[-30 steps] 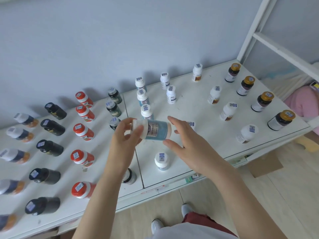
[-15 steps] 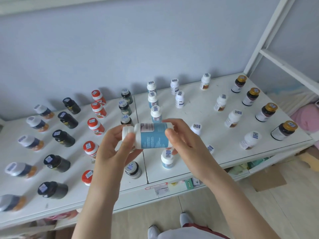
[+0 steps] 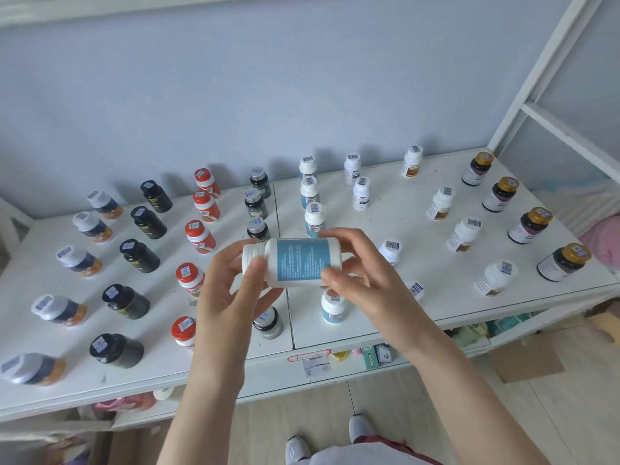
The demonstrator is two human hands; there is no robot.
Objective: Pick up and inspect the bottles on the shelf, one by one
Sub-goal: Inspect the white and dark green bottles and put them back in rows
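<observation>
A white bottle with a blue label lies on its side in the air above the white shelf, cap to the left. My left hand grips its cap end with thumb and fingers. At the bottle's base end, my right hand holds it, thumb on the label and fingers behind. The label's printed text faces me. Several more bottles stand on the shelf in columns: white-capped blue ones behind the held bottle, red-capped ones, black ones and gold-capped ones.
A blue-grey wall rises behind the shelf. A white frame post stands at the right end. Small boxes sit on a lower shelf. Below lie a pale floor, a cardboard box and my shoes.
The bottle has been raised and turned about its long axis, so the blue text panel now faces me. My right hand closed onto its base end. The view tilted up.
</observation>
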